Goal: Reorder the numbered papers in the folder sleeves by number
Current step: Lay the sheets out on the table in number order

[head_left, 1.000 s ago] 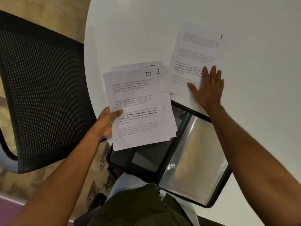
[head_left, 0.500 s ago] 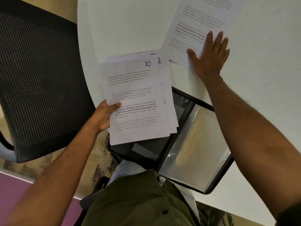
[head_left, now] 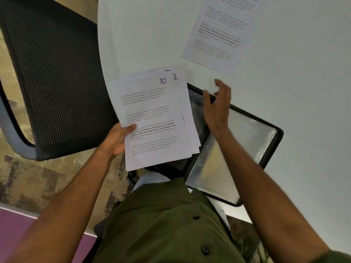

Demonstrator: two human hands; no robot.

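Clear sleeves of the black folder (head_left: 266,133) look empty to me, my left hand (head_left: 115,139) pinches the paper stack (head_left: 155,118) topped by 10, and my right hand (head_left: 217,107), fingers loosely apart, has lifted off the single sheet (head_left: 218,35) on the white table (head_left: 303,92).

A round-edged white table (head_left: 144,35) with a smooth matt top carries the items. A single white printed sheet (head_left: 218,35) lies flat on the tabletop toward the far side, turned at a slight angle, with several blocks of text, one of them partly in bold; its upper edge runs out of view. Nearer the person, an open black folder with clear plastic sleeves (head_left: 247,141) rests on the table, well apart from the single sheet. The right half of the folder lies flat on the tabletop with a glossy sleeve facing up; its left half extends past the curved table edge. The folder's near corner overhangs the table edge.
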